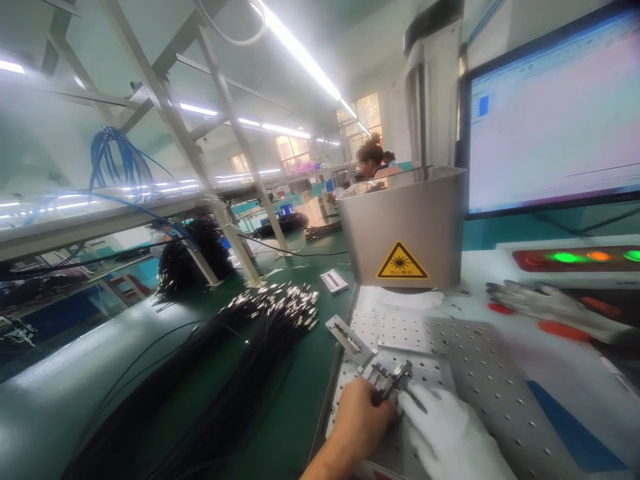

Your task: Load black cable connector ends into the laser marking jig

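Note:
My bare left hand (361,415) and my white-gloved right hand (443,430) meet at the lower middle over a perforated metal plate (480,373). Together their fingers pinch a small bundle of metal-tipped cable ends (393,379) held against a small metal fixture (350,340) on the plate. A large heap of black cables with shiny metal connectors (270,320) lies just to the left on the green bench mat.
A grey laser housing (405,227) with a yellow warning sticker stands behind the plate. A monitor (553,113) and a lit button panel (580,257) are at right, with a loose grey glove (545,303) below. Another person sits far behind. Shelf struts rise at left.

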{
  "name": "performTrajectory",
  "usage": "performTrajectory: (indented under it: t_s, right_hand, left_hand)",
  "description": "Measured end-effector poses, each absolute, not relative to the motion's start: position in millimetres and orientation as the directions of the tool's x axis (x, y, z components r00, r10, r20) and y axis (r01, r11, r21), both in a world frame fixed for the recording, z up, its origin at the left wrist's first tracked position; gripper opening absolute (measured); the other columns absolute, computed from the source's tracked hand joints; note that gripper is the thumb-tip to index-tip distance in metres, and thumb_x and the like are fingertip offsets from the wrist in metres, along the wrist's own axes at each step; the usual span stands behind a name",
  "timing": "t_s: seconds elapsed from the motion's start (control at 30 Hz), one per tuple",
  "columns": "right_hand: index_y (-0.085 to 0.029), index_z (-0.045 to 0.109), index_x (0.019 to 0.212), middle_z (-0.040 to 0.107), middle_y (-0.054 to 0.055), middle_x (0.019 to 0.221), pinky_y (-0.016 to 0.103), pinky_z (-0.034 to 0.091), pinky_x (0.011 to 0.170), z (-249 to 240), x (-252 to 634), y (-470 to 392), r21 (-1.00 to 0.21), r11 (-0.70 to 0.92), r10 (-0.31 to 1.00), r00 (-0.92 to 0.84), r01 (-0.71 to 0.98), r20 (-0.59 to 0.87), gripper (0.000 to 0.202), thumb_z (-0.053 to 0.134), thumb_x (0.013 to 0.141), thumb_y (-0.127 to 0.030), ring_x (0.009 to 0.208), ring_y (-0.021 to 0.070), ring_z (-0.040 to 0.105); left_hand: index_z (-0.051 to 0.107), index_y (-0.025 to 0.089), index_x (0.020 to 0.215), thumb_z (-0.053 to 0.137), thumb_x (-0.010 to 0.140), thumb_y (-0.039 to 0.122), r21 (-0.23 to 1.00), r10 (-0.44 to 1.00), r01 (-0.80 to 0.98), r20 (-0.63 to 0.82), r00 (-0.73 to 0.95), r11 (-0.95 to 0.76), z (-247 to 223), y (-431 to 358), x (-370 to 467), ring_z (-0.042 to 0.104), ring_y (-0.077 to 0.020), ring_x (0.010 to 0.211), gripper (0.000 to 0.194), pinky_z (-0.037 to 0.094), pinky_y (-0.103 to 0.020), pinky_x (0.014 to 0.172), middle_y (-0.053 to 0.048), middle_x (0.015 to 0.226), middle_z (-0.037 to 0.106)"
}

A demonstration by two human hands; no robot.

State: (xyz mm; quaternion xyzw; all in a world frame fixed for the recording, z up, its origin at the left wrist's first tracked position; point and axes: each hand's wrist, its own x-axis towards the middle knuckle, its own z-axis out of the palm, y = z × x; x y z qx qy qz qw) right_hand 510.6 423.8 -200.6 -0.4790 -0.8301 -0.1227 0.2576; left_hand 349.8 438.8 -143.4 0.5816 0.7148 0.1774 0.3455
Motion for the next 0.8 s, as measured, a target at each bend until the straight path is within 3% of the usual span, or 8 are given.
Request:
performTrajectory:
  t_s: [0.23, 0.47, 0.63, 0.8]
  right_hand:
    - [-0.026, 0.069, 0.112, 0.063, 0.007, 0.117, 0.037, 0.055, 0.069, -205, 509, 428, -0.059, 0.498, 0.760, -0.403, 0.865, 0.510, 0.039, 0.049, 0.080, -0.017, 0.088, 0.0249, 0.061]
    - [-0.026, 0.070, 0.111, 0.063, 0.013, 0.116, 0.038, 0.052, 0.071, -207, 505, 423, 0.020, 0.428, 0.755, -0.369, 0.904, 0.542, 0.040, 0.054, 0.076, -0.016, 0.092, 0.0280, 0.059]
    - [-0.025, 0.072, 0.106, 0.064, 0.014, 0.108, 0.038, 0.052, 0.071, -209, 500, 426, 0.013, 0.432, 0.764, -0.374, 0.902, 0.525, 0.038, 0.062, 0.071, -0.017, 0.085, 0.0267, 0.059]
    - [-0.020, 0.072, 0.104, 0.065, 0.013, 0.098, 0.039, 0.052, 0.073, -221, 493, 436, -0.177, 0.362, 0.876, -0.269, 0.915, 0.401, 0.028, 0.060, 0.078, -0.020, 0.082, 0.0281, 0.061]
  left_hand:
    - [0.045, 0.022, 0.051, 0.053, 0.073, 0.025, 0.713, 0.944, 0.657, -0.329, 0.005, 0.245, -145, 438, 344, 0.042, -0.0124, 0.046, 0.024, 0.028, -0.028, 0.050, 0.003, 0.045, 0.046]
    - [0.049, 0.022, 0.055, 0.054, 0.074, 0.026, 0.680, 0.949, 0.719, -0.302, 0.095, 0.144, -129, 438, 341, 0.051, -0.0174, 0.064, 0.020, 0.034, -0.028, 0.060, 0.001, 0.055, 0.050]
    - [0.054, 0.021, 0.061, 0.051, 0.077, 0.020, 0.566, 0.931, 0.799, -0.364, 0.021, 0.203, -128, 440, 353, 0.054, -0.0200, 0.073, 0.016, 0.033, -0.030, 0.064, -0.002, 0.067, 0.055]
    - [0.067, 0.018, 0.083, 0.046, 0.088, 0.024, 0.353, 0.947, 0.909, -0.301, -0.113, 0.221, -158, 439, 359, 0.060, -0.0282, 0.090, 0.022, 0.037, -0.035, 0.075, -0.013, 0.090, 0.067]
